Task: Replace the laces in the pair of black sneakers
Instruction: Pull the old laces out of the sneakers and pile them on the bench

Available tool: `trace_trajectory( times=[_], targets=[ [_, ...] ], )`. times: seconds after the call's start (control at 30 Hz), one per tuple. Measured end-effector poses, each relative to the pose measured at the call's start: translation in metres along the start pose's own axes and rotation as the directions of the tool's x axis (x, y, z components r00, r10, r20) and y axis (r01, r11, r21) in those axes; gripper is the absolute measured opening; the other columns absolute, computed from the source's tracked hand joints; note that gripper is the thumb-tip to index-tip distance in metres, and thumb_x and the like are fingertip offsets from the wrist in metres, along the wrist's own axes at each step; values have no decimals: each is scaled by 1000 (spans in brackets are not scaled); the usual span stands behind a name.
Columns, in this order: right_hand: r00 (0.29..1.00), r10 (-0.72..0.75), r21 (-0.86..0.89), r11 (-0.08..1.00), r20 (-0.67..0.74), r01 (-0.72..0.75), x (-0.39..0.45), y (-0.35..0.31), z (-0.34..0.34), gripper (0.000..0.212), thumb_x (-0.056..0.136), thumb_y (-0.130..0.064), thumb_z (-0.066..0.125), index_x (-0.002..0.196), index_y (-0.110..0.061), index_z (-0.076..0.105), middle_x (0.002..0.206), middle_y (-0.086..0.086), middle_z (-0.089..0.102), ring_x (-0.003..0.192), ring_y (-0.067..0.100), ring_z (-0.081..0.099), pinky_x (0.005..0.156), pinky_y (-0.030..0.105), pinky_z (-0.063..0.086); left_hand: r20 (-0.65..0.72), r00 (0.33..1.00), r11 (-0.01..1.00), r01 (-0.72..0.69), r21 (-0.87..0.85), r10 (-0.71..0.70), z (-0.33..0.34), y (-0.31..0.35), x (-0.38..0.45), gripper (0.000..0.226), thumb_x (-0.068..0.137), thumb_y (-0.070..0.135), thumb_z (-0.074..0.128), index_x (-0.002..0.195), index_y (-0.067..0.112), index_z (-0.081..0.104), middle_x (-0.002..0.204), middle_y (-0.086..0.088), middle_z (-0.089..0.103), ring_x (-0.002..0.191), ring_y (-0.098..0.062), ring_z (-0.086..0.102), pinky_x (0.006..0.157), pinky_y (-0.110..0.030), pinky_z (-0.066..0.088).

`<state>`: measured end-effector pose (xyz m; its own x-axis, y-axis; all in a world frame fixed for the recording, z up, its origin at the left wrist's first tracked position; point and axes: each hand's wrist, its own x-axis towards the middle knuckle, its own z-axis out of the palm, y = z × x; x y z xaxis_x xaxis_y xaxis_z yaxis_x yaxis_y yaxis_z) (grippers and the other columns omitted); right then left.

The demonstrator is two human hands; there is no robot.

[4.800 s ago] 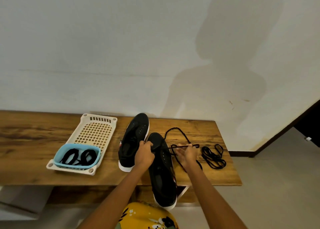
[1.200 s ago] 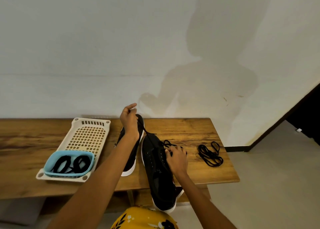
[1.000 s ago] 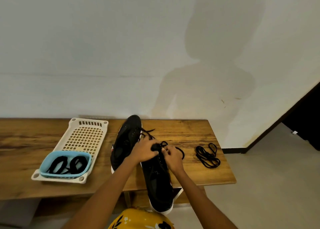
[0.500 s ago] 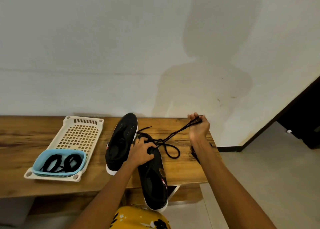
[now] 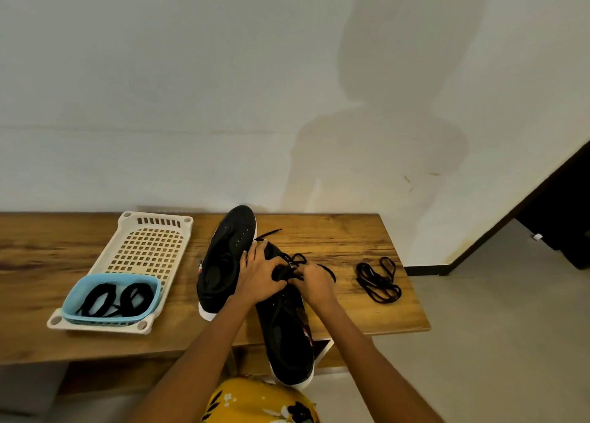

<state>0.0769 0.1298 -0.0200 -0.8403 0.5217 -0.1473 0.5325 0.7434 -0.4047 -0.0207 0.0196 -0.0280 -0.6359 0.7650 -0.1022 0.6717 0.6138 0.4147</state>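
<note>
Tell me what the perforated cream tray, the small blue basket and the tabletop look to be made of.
Cream tray: likely moulded plastic, matte, with a uniform square grid. Blue basket: probably plastic too, smooth with a rounded rim. Tabletop: wood or wood-look laminate, streaked brown grain, slight sheen.

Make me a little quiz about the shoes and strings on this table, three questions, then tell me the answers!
1. True or false: the blue basket sits inside the cream tray.
2. Which hand lies over the toe of the near sneaker: A left hand, B right hand, C neither?
3. Fill in: the loose lace bundle lies on the table, on the ____ side of the near sneaker.

Key
1. True
2. A
3. right
</note>
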Motion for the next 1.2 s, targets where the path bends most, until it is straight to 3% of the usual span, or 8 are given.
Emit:
trace_trajectory(
  times=[0.27,0.47,0.53,0.6,0.67,0.73,0.97,1.2],
  targets=[
    [955,250,504,852,-158,-140,19,10,-43,19,102,-20,38,112,-9,49,113,11,52,87,18,53,74,31,44,-7,1000,998,23,-50,-23,2,0,-3,40,83,42,63,121,37,53,156,-9,11,145,-26,-3,115,-42,-8],
    [822,569,877,-405,21,258,35,14,-127,18,101,-8,34,90,-5,47,79,6,50,69,19,56,81,34,50,-6,999,998,36,-50,-36,3,2,-4,40,82,41,63,121,37,53,155,-9,14,145,-27,0,115,-42,-8],
    [844,536,928,-316,1,199,33,11,-122,17,99,-9,36,84,-9,44,69,3,45,51,12,46,54,25,47,-4,999,998,40,-41,-40,2,3,-3,40,82,42,63,121,37,53,155,-9,15,145,-27,1,116,-42,-8],
    [889,454,990,139,-51,-14,29,10,-99,10,100,-15,41,94,-10,47,70,0,46,47,5,41,43,18,36,1,999,998,41,-37,-41,2,3,-2,40,83,42,63,121,37,53,155,-8,15,145,-26,2,116,-42,-8],
    [971,223,659,744,-88,-111,21,11,-66,20,99,-24,46,111,-9,52,85,-2,55,67,7,52,56,18,40,1,999,998,42,-42,-42,2,2,-2,41,82,42,63,122,37,53,155,-8,15,145,-26,2,116,-42,-8],
    [998,-40,201,979,50,29,11,8,-30,28,97,-33,50,116,-13,57,103,3,63,87,15,58,64,22,39,-2,999,999,43,-31,-43,3,0,-1,41,83,43,63,122,37,52,155,-8,15,145,-26,3,116,-42,-8],
    [989,-17,-140,989,150,38,8,5,-11,25,93,-28,56,113,-13,63,108,8,67,101,25,62,77,33,47,-3,999,998,44,-36,-44,6,-2,0,42,81,42,64,122,38,52,154,-8,19,145,-25,6,115,-40,-8],
    [965,228,474,869,-131,-141,13,24,-66,25,95,-28,56,106,-7,64,87,4,60,85,21,56,70,32,41,-1,999,998,41,-54,-41,7,-2,-1,41,82,40,64,122,38,52,151,-6,24,144,-22,10,116,-41,-8]
  ],
)
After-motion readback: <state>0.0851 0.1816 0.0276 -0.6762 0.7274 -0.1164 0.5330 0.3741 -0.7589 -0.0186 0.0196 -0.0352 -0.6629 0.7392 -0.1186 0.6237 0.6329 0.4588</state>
